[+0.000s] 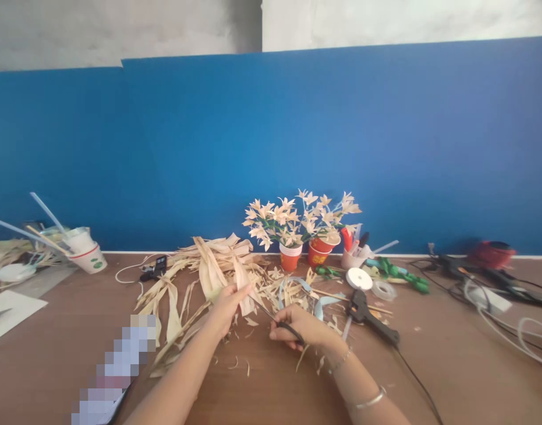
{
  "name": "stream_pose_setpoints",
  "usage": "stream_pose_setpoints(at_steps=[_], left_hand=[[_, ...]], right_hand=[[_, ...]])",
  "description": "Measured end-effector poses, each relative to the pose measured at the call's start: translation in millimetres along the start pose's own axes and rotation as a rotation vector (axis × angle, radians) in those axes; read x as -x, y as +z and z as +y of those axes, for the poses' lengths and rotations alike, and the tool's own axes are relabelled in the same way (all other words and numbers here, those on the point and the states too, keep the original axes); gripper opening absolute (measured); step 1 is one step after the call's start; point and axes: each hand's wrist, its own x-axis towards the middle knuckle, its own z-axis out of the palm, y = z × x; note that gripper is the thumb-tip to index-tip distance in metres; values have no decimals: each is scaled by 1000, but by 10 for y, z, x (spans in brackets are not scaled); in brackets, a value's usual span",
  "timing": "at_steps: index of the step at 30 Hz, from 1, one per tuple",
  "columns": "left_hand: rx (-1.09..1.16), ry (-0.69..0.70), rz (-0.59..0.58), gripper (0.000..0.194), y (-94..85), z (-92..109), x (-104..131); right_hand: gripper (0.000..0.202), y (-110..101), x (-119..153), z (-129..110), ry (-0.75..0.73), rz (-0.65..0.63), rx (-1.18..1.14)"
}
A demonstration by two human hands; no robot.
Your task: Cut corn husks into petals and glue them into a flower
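My left hand (227,307) pinches a pale dried corn husk (242,280) and holds it upright over the table. In my right hand (292,327) is a pair of scissors (291,332) with dark handles, my fingers wrapped around them. The blades point up and left, touching or very close to the husk's right edge; I cannot tell how far apart they are. Behind and left of my left hand lies a heap of dried husks (211,268). Small trimmed scraps (252,321) are scattered around both hands.
Red paper cups (290,257) hold pale husk flowers (288,215) at the back. A hot glue gun (371,319) with its cord lies to the right, near a white ribbon spool (359,278). Cables (496,330) spread at far right. A white cup (91,258) stands left.
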Motion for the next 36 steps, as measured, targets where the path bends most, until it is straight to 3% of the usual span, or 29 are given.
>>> stream_pose_setpoints(at_steps=[8, 13, 18, 23, 26, 29, 33, 36], left_hand=[[-44, 14, 12, 30, 3, -46, -29], [-105, 106, 139, 30, -37, -25, -61], [-187, 228, 187, 28, -65, 31, -76], [-356, 327, 238, 27, -122, 13, -127], [-523, 365, 280, 29, -217, -14, -184], [-629, 364, 338, 30, -281, -18, -213], [-441, 355, 245, 25, -214, 5, -180], [-227, 281, 177, 34, -121, 8, -142]], right_hand=[[26, 11, 21, -39, 43, 36, 50], [35, -62, 98, -51, 123, 27, 20], [29, -112, 106, -12, 191, 300, 182], [16, -101, 105, -102, 229, 604, 654], [15, -79, 121, -168, 298, 674, 850], [15, -59, 129, -200, 385, 691, 875], [16, -59, 102, -208, 276, 744, 830], [15, -64, 69, -192, 126, 708, 752]])
